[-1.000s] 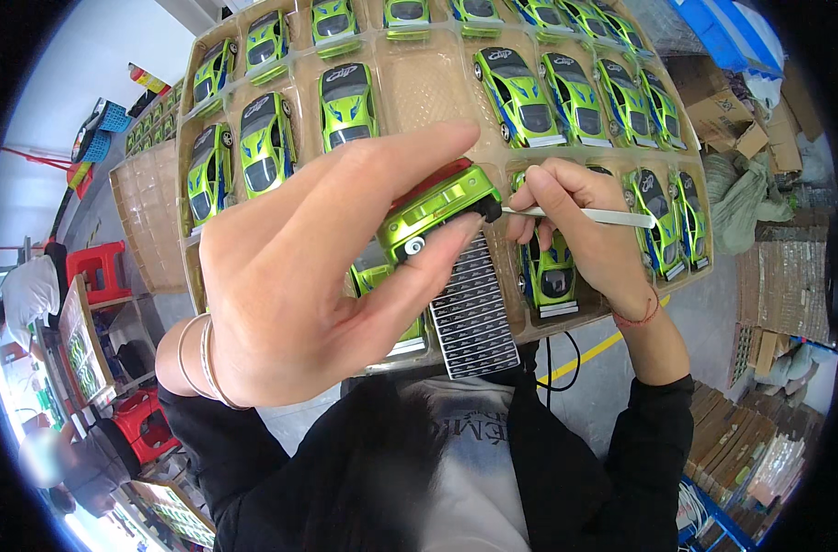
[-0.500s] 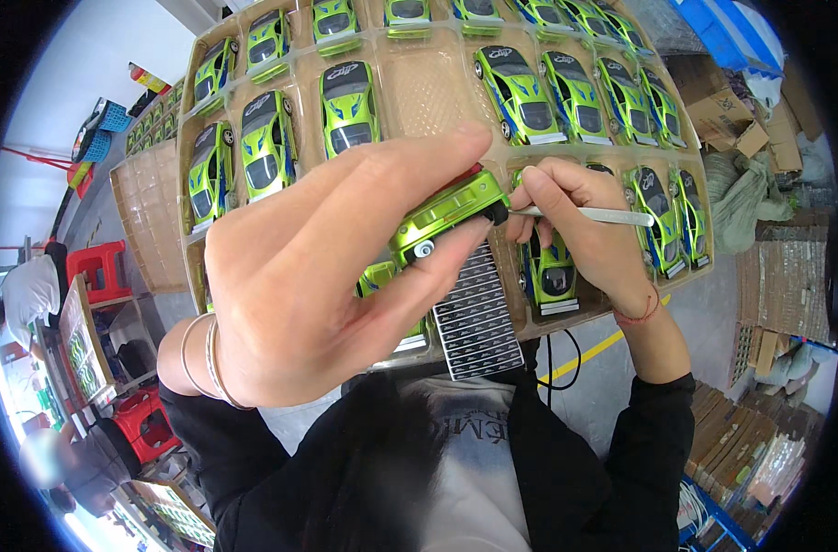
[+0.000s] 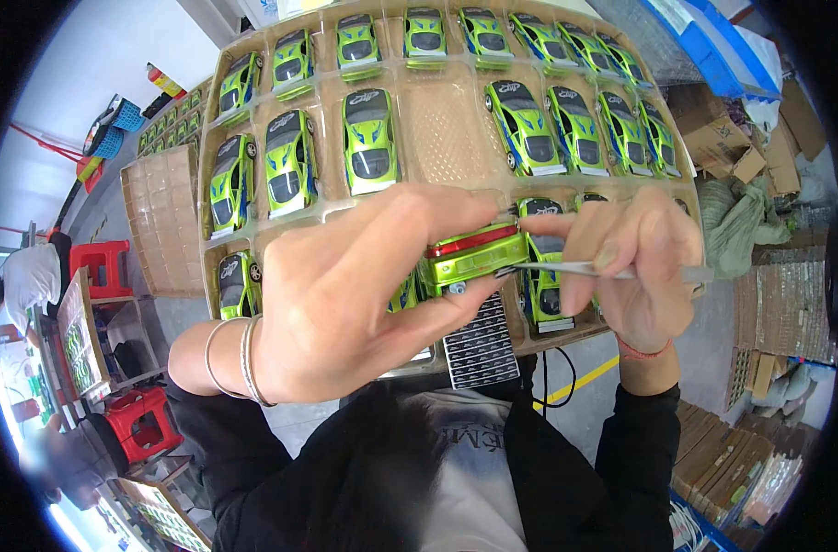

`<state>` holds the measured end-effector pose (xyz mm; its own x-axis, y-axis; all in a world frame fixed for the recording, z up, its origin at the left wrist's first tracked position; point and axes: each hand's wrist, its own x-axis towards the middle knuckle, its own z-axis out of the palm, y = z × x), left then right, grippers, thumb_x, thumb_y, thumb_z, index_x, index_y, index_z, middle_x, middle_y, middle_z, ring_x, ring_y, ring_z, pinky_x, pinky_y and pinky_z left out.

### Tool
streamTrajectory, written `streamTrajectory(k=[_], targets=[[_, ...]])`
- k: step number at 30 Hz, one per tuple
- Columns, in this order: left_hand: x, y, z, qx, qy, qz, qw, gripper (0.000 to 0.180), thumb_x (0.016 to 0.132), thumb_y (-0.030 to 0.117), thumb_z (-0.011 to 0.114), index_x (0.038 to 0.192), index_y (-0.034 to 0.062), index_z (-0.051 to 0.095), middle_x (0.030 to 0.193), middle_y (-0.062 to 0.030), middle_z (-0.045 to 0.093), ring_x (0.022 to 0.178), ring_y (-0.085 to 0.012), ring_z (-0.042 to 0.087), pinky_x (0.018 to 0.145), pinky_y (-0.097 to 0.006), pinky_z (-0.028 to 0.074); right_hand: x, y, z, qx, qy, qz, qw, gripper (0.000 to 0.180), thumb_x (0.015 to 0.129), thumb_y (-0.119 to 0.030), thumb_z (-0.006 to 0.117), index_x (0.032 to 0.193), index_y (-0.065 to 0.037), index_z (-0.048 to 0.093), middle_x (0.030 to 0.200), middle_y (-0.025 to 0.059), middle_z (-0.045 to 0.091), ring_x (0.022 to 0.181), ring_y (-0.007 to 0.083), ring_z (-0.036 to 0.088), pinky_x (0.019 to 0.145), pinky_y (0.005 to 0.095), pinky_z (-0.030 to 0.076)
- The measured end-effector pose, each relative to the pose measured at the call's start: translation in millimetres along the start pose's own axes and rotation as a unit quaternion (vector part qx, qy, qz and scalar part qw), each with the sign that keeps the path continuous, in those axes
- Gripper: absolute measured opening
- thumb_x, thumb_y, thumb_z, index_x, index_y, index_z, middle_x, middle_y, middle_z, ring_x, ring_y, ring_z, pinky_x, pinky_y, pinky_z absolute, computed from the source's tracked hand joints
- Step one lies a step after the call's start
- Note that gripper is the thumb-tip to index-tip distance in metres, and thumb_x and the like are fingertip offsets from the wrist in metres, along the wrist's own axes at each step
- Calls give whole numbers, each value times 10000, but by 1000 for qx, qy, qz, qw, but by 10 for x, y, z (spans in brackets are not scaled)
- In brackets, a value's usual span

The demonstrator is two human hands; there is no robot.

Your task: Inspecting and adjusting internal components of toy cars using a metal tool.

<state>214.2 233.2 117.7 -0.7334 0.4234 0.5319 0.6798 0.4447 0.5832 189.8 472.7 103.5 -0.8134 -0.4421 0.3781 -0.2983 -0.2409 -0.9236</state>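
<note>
1. Closest: left hand point(image 3: 345, 294) clamped on a green toy car point(image 3: 471, 258), thumb under, fingers over the top, held above the tray's near edge.
2. Right hand point(image 3: 635, 267) pinched shut on metal tweezers point(image 3: 575, 270); tips touch the car's end.
3. Just below the car: a dark sheet of small stickers point(image 3: 479, 345) at the tray's near edge.
4. Behind: brown moulded tray point(image 3: 451, 129), one green car per pocket, several rows. The pocket mid-tray has no car.
5. Far right: cardboard boxes point(image 3: 727, 147).
</note>
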Motion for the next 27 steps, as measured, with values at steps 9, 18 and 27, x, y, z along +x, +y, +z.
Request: streamTrajectory(k=[9, 18, 27], targets=[[-30, 3, -30, 10, -11, -4, 1000, 460, 736, 15, 879, 1128, -54, 649, 1040, -181, 728, 931, -236, 738, 818, -313, 576, -63, -10, 9, -2, -8, 31, 999, 389, 1087, -288, 423, 898, 11, 585, 783, 160, 666, 748, 240, 716, 1025, 555, 493], [-39, 5, -25, 19, -6, -3, 1000, 471, 730, 23, 885, 1130, -55, 649, 1037, -187, 728, 937, -246, 738, 821, -317, 578, -66, -13, 16, -1, -13, 34, 999, 377, 1089, -268, 418, 907, 17, 585, 798, 149, 660, 750, 241, 716, 1028, 548, 495], [-41, 1, -27, 14, -7, -8, 1000, 477, 727, 28, 889, 1131, -53, 649, 1038, -194, 727, 940, -255, 739, 821, -320, 579, -63, 7, 20, -1, -7, 28, 1000, 382, 1090, -284, 419, 910, 7, 590, 803, 148, 663, 749, 238, 716, 1016, 546, 504]])
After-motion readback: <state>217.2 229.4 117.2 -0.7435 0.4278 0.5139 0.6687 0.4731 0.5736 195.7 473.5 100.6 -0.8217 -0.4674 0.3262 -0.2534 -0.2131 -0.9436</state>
